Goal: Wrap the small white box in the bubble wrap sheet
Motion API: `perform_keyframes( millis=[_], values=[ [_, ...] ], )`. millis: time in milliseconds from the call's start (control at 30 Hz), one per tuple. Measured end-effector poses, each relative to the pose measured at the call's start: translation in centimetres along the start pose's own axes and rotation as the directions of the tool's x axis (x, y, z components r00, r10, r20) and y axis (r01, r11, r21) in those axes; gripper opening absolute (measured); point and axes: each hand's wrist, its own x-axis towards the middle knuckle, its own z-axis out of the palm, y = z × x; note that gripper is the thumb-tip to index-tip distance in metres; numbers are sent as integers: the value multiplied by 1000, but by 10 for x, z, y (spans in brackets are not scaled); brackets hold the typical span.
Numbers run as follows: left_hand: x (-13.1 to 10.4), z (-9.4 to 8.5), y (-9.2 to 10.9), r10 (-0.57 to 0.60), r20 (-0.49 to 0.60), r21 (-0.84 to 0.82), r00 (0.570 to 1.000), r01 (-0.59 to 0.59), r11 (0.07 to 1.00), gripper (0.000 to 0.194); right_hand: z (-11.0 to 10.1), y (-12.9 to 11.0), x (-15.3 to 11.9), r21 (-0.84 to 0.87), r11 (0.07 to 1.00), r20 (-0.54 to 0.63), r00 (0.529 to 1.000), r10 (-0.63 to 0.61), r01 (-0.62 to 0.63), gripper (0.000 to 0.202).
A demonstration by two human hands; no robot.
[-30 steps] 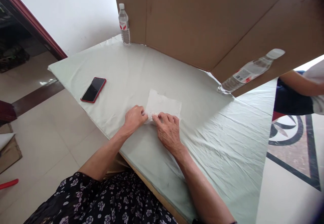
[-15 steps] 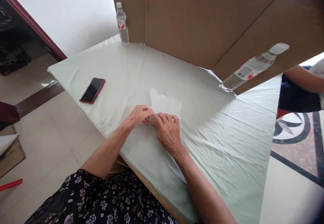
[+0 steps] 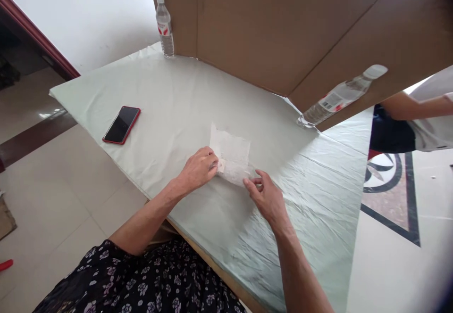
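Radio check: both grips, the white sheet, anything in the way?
Left grip: fingers curled at left edge of white sheet. Right grip: open by its near right corner, contact unclear. Sheet on tablecloth. Phone and bottles apart from it.

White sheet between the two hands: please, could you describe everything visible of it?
The sheet is thin, whitish and roughly rectangular, like tissue or gauze; I cannot tell which. It lies on the pale green cloth, its far left corner pointed, its near part looking more see-through. The left hand is at its near left edge; the right hand is by its near right corner, contact unclear.
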Motion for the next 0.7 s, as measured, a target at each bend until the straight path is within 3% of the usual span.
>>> perform_keyframes(
  millis=[100, 233, 467, 700],
  values=[
    [-1, 3, -5, 45, -31, -15, 999, -45, 999, 16, 15, -8, 6, 48, 998, 13, 999, 38, -39, 76],
    [0, 4, -11, 98, -25, -16, 995, -99, 995, 19, 34, -23, 17, 150, 988, -71, 997, 40, -29, 86],
    [3, 2, -12, 118, 18, 32, 993, -118, 992, 18, 46, -30, 17, 396, 918, -108, 994, 16, 28, 73],
    [6, 0, -4, 80, 132, 50, 988, -87, 995, 19, 48, -57, 22, 574, 818, -52, 995, 84, -39, 82]
  ],
)
